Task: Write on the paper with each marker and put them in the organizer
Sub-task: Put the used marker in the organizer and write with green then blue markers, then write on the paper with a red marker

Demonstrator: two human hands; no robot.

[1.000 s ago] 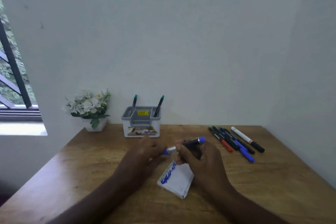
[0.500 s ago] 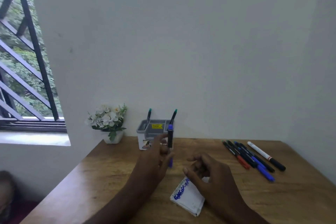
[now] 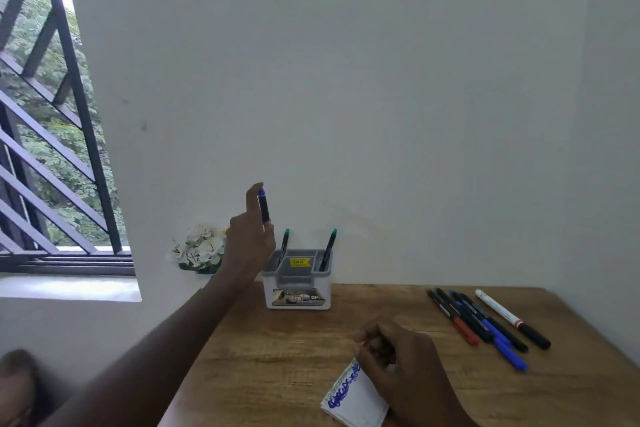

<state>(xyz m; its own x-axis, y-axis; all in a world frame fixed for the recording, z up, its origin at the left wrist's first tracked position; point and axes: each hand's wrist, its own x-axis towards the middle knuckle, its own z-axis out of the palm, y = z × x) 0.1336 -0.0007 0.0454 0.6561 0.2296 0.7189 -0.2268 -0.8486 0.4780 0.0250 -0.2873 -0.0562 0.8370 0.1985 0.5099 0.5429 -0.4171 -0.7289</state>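
Note:
My left hand [image 3: 248,243] is raised above the left side of the grey and white organizer [image 3: 296,288] and pinches a capped blue marker [image 3: 264,206] upright. Two green-capped markers [image 3: 328,249] stand in the organizer's back slots. My right hand [image 3: 401,360] rests with loosely curled fingers on the small white paper [image 3: 353,399], which bears blue scribbles along its left edge. Several more markers [image 3: 485,324], red, black, blue and a white one, lie in a row on the wooden table's right side.
A small pot of white flowers [image 3: 201,250] stands by the wall, left of the organizer. The wooden table [image 3: 284,350] meets white walls at the back and right. A barred window [image 3: 52,149] lies to the left.
The cap went onto the blue marker. My left hand then lifted the marker from table height up above the organizer. My right hand let go and settled on the paper. The view tilted upward.

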